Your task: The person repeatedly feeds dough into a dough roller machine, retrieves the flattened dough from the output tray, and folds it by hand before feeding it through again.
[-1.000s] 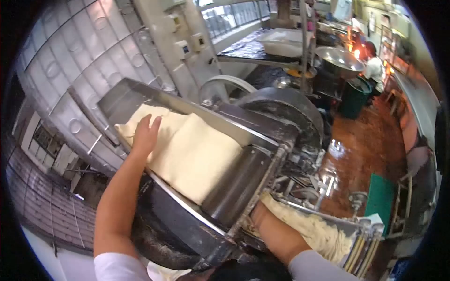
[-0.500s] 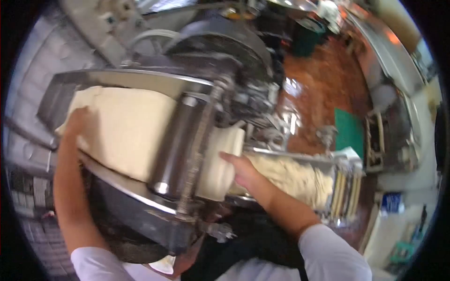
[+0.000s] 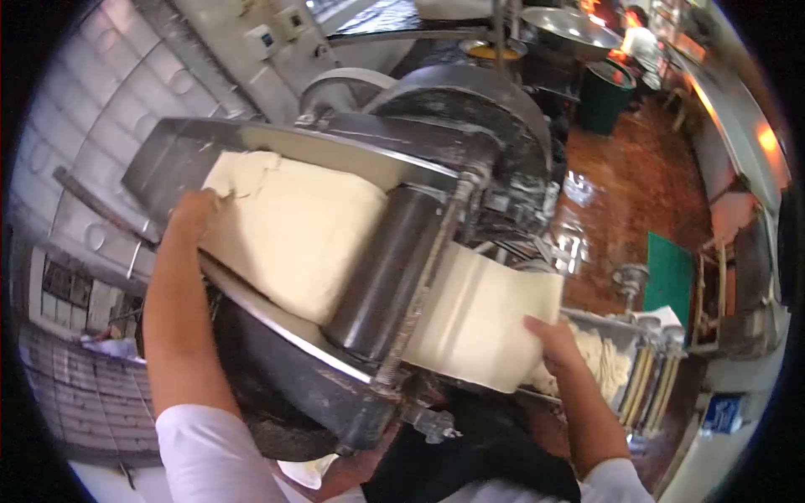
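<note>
A thick pale dough slab [image 3: 293,226] lies in the metal trough of a roller machine, against its dark roller [image 3: 390,272]. My left hand [image 3: 198,211] is at the slab's far left edge, by the trough's near wall; its fingers are partly hidden and blurred. On the right side of the roller a flat dough sheet [image 3: 486,318] comes out. My right hand [image 3: 553,342] is closed on the free right edge of that sheet, thumb on top, fingers underneath.
Folded dough [image 3: 599,360] lies in a lower tray beyond the sheet, beside several thin rollers [image 3: 650,381]. A large wheel [image 3: 470,109] stands behind the machine. Farther back are a green bin [image 3: 605,99], a metal bowl [image 3: 570,29] and another person [image 3: 640,46].
The dough sheet has come out farther to the right of the roller, and my right hand has moved right with its edge. The slab has slid closer to the roller. The camera view has shifted.
</note>
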Demonstrator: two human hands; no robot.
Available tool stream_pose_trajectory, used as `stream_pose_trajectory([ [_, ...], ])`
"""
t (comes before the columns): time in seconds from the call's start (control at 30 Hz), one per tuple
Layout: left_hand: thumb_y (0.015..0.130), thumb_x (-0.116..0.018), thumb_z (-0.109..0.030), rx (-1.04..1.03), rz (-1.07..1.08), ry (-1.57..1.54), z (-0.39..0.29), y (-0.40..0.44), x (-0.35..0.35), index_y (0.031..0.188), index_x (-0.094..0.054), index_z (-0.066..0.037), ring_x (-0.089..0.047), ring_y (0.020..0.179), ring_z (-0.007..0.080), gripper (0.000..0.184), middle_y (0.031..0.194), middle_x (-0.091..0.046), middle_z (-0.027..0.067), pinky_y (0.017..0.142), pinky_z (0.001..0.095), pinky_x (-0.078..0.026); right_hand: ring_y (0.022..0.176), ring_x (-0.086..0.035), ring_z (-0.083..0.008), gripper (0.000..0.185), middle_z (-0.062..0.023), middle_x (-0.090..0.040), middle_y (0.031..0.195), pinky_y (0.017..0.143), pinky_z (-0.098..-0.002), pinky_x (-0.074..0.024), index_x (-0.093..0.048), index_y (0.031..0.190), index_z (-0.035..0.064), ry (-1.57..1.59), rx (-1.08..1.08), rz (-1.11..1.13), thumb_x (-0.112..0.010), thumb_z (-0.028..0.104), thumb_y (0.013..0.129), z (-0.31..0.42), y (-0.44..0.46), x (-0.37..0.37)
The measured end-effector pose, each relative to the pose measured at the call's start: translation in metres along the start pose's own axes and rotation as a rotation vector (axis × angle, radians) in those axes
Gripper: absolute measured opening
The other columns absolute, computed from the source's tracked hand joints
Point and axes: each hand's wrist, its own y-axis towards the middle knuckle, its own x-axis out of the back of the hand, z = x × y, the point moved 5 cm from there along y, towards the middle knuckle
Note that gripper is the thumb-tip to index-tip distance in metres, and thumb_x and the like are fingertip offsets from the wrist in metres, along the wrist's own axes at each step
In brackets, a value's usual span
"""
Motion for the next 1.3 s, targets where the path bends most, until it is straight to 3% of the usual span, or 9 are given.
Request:
stream_pose_trajectory([
  [0.1,0.081,-0.058,-0.033,-0.180,0.007,0.496,-0.014,0.004,-0.002,0.097,-0.068,-0.001,-0.064,0.094,0.0359,0.037,0.100,-0.066,0.0222,0.081,0.0397,-0.051,0.089,-0.062,-0.0227,0.041,-0.0136,-0.064,0.103,0.078,-0.0333,-0.0488,-0.055,0.116,-0.0047,-0.084,-0.022,-0.085,-0.066,0.015,0.081,0.006,-0.008,0.018],
  [0.2,0.074,-0.064,-0.043,0.167,-0.048,-0.036,-0.037,-0.049,0.029,0.096,-0.068,-0.001,-0.064,0.097,0.0340,0.048,0.104,-0.066,0.0212,0.082,0.0386,-0.051,0.089,-0.062,-0.0224,0.042,-0.0135,-0.063,0.104,0.078,-0.0336,-0.0489,-0.055,0.116,-0.0037,-0.144,0.004,-0.147,-0.066,0.015,0.081,0.008,-0.014,0.037],
  [0.3,0.069,-0.071,-0.045,-0.080,-0.033,0.127,-0.037,-0.029,0.018,0.096,-0.068,0.001,-0.064,0.095,0.0331,0.053,0.101,-0.067,0.0208,0.082,0.0405,-0.051,0.087,-0.062,-0.0211,0.040,-0.0127,-0.064,0.103,0.076,-0.0336,-0.0490,-0.056,0.114,-0.0030,-0.237,0.055,-0.222,-0.067,0.016,0.080,0.005,-0.013,0.067],
  [0.5,0.071,-0.074,-0.036,0.072,0.146,-0.140,-0.044,-0.056,0.014,0.111,-0.064,-0.002,-0.063,0.085,0.0284,0.054,0.099,-0.066,0.0163,0.077,0.0392,-0.050,0.075,-0.063,-0.0187,0.034,-0.0097,-0.068,0.089,0.067,-0.0330,-0.0489,-0.064,0.102,-0.0013,-0.403,0.042,-0.381,-0.070,0.022,0.078,0.000,-0.019,0.109],
  [0.67,0.077,-0.069,-0.033,0.144,0.493,-0.918,-0.036,-0.049,0.005,0.103,-0.065,-0.001,-0.062,0.077,0.0215,0.041,0.090,-0.066,0.0118,0.068,0.0366,-0.051,0.078,-0.063,-0.0187,0.036,-0.0101,-0.068,0.092,0.071,-0.0326,-0.0496,-0.064,0.106,-0.0008,-0.505,0.045,-0.462,-0.069,0.023,0.080,-0.006,-0.027,0.150],
  [0.8,0.081,-0.068,-0.028,-0.095,0.348,-0.507,-0.059,-0.066,0.004,0.110,-0.061,0.002,-0.064,0.082,0.0254,0.042,0.096,-0.066,0.0148,0.071,0.0368,-0.053,0.077,-0.063,-0.0189,0.032,-0.0097,-0.068,0.090,0.071,-0.0329,-0.0495,-0.064,0.106,-0.0007,-0.463,0.058,-0.500,-0.065,0.021,0.083,-0.003,-0.041,0.177],
  [1.1,0.082,-0.066,-0.015,-0.451,0.289,-0.637,-0.135,-0.159,0.048,0.108,-0.059,0.000,-0.061,0.080,0.0163,0.031,0.095,-0.065,0.0065,0.074,0.0305,-0.050,0.086,-0.063,-0.0240,0.045,-0.0173,-0.065,0.098,0.074,-0.0355,-0.0488,-0.061,0.105,-0.0064,-0.499,0.010,-0.638,-0.074,0.025,0.076,-0.083,-0.018,0.249],
  [1.2,0.082,-0.065,-0.016,-0.533,0.133,-0.426,-0.167,-0.202,0.054,0.106,-0.060,0.001,-0.064,0.080,0.0205,0.030,0.091,-0.067,0.0100,0.074,0.0319,-0.050,0.088,-0.064,-0.0273,0.040,-0.0127,-0.067,0.097,0.080,-0.0347,-0.0487,-0.059,0.108,-0.0037,-0.829,0.126,-0.789,-0.070,0.019,0.077,-0.054,-0.026,0.225],
  [1.3,0.080,-0.066,-0.017,-0.660,-0.049,-0.243,-0.190,-0.236,0.043,0.105,-0.061,-0.002,-0.064,0.083,0.0290,0.030,0.096,-0.065,0.0138,0.077,0.0357,-0.050,0.094,-0.062,-0.0297,0.043,-0.0137,-0.066,0.100,0.086,-0.0359,-0.0465,-0.056,0.112,-0.0021,-1.220,0.596,-0.931,-0.069,0.021,0.078,-0.029,-0.019,0.203],
])
